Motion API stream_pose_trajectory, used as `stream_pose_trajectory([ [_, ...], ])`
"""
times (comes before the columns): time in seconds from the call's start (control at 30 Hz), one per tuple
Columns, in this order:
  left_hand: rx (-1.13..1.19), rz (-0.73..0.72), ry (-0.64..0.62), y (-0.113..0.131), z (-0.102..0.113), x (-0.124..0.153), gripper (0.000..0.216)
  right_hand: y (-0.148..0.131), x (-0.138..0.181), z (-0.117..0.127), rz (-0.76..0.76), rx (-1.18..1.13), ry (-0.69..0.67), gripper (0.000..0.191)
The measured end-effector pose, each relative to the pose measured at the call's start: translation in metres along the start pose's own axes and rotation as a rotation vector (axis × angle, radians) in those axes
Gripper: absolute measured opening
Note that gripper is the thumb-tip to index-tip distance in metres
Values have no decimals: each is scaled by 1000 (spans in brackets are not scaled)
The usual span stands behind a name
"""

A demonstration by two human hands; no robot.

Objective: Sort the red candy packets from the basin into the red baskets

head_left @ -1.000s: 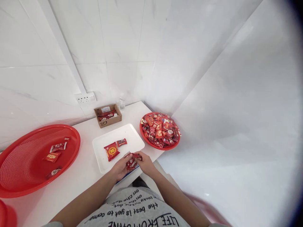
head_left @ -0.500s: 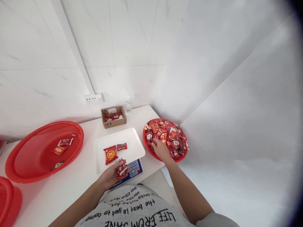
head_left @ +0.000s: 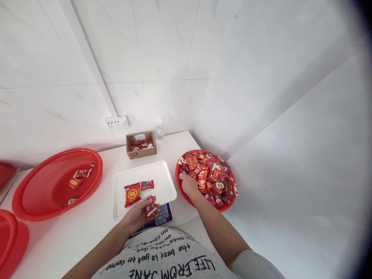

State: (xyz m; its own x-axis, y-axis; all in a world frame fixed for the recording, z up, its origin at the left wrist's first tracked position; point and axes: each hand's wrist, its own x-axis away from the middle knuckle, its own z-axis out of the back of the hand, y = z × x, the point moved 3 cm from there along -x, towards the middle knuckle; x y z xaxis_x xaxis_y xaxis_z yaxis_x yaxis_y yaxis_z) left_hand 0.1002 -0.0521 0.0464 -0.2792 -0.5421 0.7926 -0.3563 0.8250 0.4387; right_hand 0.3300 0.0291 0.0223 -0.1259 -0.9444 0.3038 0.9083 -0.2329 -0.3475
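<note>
My left hand [head_left: 136,217] is closed around red snack packets [head_left: 150,210] with white print, over the near edge of a white weighing tray [head_left: 159,170]. On that tray lie a larger red packet [head_left: 132,194] with a yellow round mark and a small dark-red packet [head_left: 147,185]. My right hand [head_left: 189,185] reaches into the left side of a red basket [head_left: 180,187] heaped with red snack packets [head_left: 216,170]. Its fingers curl down among the packets, with the tips partly hidden, and I cannot make out what they grip.
A blue scale keypad [head_left: 163,215] shows below the tray. Behind stands a cardboard box [head_left: 142,154] of packets beside a clear bottle [head_left: 159,131]. To the left are a large red basket [head_left: 31,193] with several packets and another red container [head_left: 13,240]. Walls rise behind and right.
My right hand has moved slightly left and deeper, toward the basket's left rim. My left hand still holds its packets in nearly the same place. The view has shifted a little.
</note>
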Motion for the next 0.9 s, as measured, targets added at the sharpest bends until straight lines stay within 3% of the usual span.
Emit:
stream_pose_trajectory([
  [0.2, 26, -3, 21, -3, 2, -6, 15, 7, 1, 7, -8, -55, 39, 35],
  [0.43, 22, -10, 47, -5, 10, -6, 16, 13, 17, 50, 41, -253, 329, 29],
  [0.5, 13, -6, 77, -5, 15, -4, 14, 2, 20, 51, 109, -400, 320, 28],
  [0.6, -8, 22, 101, -6, 24, 0, 14, -29, 22, 27, 220, -601, 86, 22],
  [0.7, -15, 42, 127, -7, 33, 7, 15, -61, 27, -13, 299, -624, -137, 20],
  [0.8, 17, 14, 149, -6, 42, 15, 13, -80, 33, -42, 299, -623, -175, 34],
  [0.9, 55, -23, 150, -7, 51, 24, 12, -93, 37, -51, 445, -456, -102, 44],
])
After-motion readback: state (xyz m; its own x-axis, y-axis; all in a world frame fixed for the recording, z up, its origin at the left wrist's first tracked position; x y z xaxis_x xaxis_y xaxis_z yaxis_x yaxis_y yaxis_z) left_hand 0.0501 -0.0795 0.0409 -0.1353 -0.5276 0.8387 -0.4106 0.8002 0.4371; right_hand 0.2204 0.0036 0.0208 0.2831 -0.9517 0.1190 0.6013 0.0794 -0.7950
